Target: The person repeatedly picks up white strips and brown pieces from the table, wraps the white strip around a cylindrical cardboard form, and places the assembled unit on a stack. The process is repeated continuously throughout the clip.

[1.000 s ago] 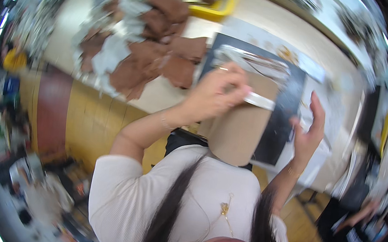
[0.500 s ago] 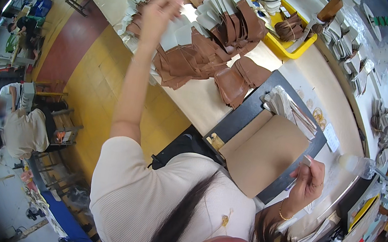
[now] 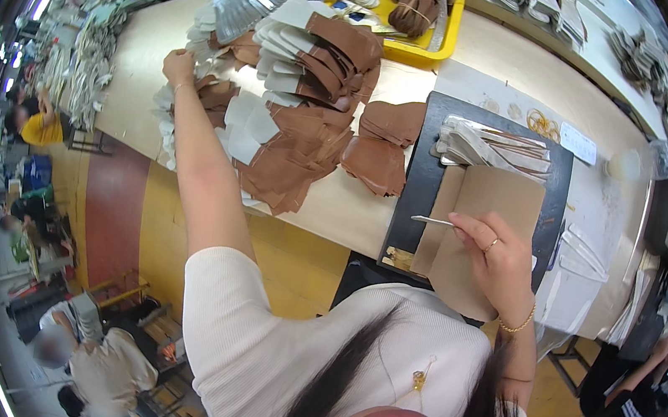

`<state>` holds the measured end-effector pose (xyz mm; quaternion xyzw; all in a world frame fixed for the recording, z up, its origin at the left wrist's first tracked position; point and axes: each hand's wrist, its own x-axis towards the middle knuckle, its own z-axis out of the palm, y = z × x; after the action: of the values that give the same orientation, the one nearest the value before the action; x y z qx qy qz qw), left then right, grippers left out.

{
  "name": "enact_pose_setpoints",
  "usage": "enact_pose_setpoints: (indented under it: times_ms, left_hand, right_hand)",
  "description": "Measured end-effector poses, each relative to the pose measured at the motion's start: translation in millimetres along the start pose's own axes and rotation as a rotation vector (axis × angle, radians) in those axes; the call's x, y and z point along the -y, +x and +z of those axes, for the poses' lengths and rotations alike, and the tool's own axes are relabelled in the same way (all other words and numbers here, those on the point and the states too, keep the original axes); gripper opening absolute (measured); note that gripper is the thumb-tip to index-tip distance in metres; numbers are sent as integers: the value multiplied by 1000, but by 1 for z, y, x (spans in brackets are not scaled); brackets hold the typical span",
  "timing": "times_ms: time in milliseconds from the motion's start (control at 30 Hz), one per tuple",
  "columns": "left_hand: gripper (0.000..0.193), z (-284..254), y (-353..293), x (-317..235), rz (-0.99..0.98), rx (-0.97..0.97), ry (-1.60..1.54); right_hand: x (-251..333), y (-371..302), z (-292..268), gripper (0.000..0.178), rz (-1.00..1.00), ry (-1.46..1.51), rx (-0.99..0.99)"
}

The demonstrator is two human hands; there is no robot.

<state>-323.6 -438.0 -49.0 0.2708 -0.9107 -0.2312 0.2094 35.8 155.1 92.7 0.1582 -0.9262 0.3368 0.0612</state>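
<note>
My left hand (image 3: 179, 68) reaches to the far left side of the piles, fingers curled closed; whatever they may hold is hidden. Around it lie overlapping brown leather pieces (image 3: 295, 149) with pale white-grey backing pieces (image 3: 249, 126). Over the folded brown card (image 3: 500, 195), my right hand (image 3: 497, 251) pinches a thin, flat, pale stick (image 3: 432, 220) that points left. The card rests on a dark board (image 3: 558, 175). A bundle of pale and brown strips (image 3: 494, 148) lies on the board beyond the card. Smaller brown leather pieces (image 3: 375, 163) sit just left of the board.
A lamp with a ridged shade (image 3: 246, 7) hangs over the far piles. Behind them stands a yellow tray (image 3: 430, 52) holding a tied brown bundle (image 3: 415, 10). Rubber bands (image 3: 543, 125) and a white card (image 3: 579, 144) lie beyond the board. Other people sit at left.
The view has turned. My left hand has gone from above the pale pieces to the piles' far left side, its fingers now curled. My right hand has moved left over the brown card.
</note>
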Motion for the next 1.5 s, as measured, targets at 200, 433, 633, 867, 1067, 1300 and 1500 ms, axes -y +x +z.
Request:
enact_pose_setpoints:
  times_ms: [200,433,633,867,1067,1300,1500]
  left_hand:
    - [23,-26,-12,-48,229,-53,117]
    - [22,-109,-47,-110,217,245,-290]
    - [27,-209,-155,-169,293,418,-594]
    - [14,-233,-345,-258,430,1142,-1215]
    - [19,-149,-458,-276,-113,1644,-1180]
    - [19,-120,-500,-251,-234,1530,-1045]
    - [28,-119,-495,-247,-191,1556,-1102]
  right_hand:
    - [-3,1,0,22,4,68,-24]
    - [-5,2,-3,19,-19,148,-66]
    - [-18,-9,-23,21,128,588,-138]
    - [-62,-45,-61,15,202,1024,-515]
    - [-80,-99,-92,16,255,905,-716]
    - [-72,-103,-95,10,474,808,-486]
    - [-52,-48,-75,12,542,777,171]
